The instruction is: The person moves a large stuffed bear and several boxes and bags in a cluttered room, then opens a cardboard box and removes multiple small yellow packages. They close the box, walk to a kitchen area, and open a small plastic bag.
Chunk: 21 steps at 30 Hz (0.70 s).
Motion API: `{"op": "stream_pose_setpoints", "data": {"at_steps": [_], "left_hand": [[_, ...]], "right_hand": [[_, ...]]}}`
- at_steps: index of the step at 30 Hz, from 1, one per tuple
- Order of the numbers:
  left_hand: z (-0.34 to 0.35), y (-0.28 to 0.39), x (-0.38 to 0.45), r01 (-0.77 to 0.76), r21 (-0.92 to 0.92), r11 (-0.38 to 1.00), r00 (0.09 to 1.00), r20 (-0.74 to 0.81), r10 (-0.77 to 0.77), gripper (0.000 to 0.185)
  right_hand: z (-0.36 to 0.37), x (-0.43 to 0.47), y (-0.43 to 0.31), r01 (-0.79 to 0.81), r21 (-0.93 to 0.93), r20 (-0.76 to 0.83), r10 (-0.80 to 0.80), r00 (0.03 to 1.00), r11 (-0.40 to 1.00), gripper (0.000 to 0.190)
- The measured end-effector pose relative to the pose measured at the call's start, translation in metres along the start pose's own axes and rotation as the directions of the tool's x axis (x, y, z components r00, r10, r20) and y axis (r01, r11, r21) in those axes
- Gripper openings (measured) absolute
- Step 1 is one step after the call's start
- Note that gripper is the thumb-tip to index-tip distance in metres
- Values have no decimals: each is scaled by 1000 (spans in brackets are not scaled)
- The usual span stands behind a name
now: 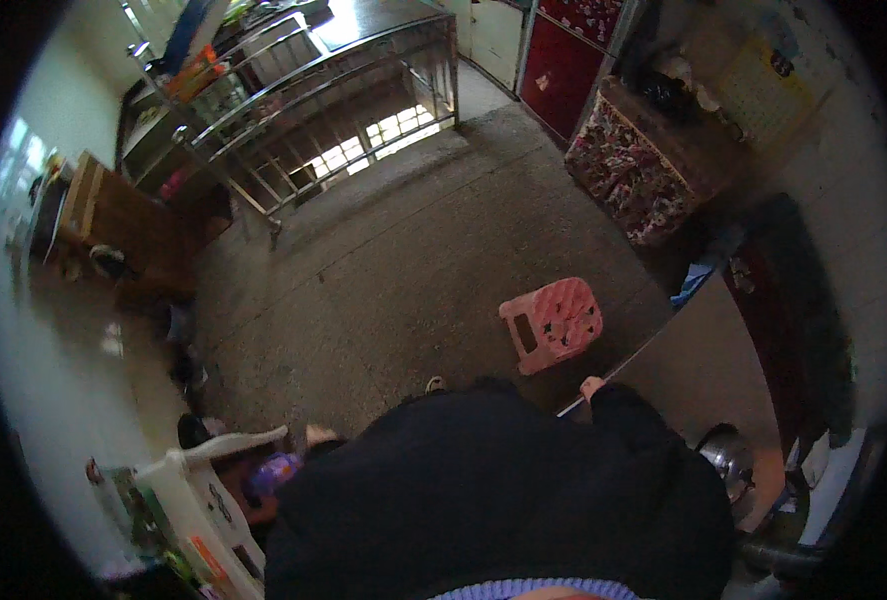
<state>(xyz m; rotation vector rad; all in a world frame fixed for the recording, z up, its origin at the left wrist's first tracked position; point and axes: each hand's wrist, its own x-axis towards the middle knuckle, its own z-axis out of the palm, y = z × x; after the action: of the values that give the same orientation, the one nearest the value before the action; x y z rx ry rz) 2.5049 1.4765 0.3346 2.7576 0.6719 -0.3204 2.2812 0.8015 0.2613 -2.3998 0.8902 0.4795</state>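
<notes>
My right hand (592,387) rests at the metal-coloured edge of a brown table (676,367) on the right; whether its fingers grip the edge is too small to tell. My left hand (322,433) is at the lower left, by the arm of a white plastic chair (237,444), and its fingers cannot be made out. A purple item (274,472) lies just below that hand, near the chair. Ahead of my right hand a pink plastic stool (563,319) stands on the floor. My dark top covers much of the lower view.
A metal railing (323,97) surrounds a stair opening at the top. A brown wooden cabinet (135,232) stands at the left. At the upper right is a flower-patterned cloth (631,176) on a piece of furniture. A shiny metal pot (727,457) sits on the table.
</notes>
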Motion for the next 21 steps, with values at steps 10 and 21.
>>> {"op": "stream_pose_setpoints", "data": {"at_steps": [10, 21], "left_hand": [[-43, 592, 270, -551, -329, 766, 833, -176, 524, 21], [78, 797, 427, -81, -131, 988, 954, 278, 115, 19]], "right_hand": [[-58, 274, -86, -188, 219, 202, 144, 969, 957, 30], [-432, 700, -304, 212, 303, -106, -189, 976, 929, 32]]}}
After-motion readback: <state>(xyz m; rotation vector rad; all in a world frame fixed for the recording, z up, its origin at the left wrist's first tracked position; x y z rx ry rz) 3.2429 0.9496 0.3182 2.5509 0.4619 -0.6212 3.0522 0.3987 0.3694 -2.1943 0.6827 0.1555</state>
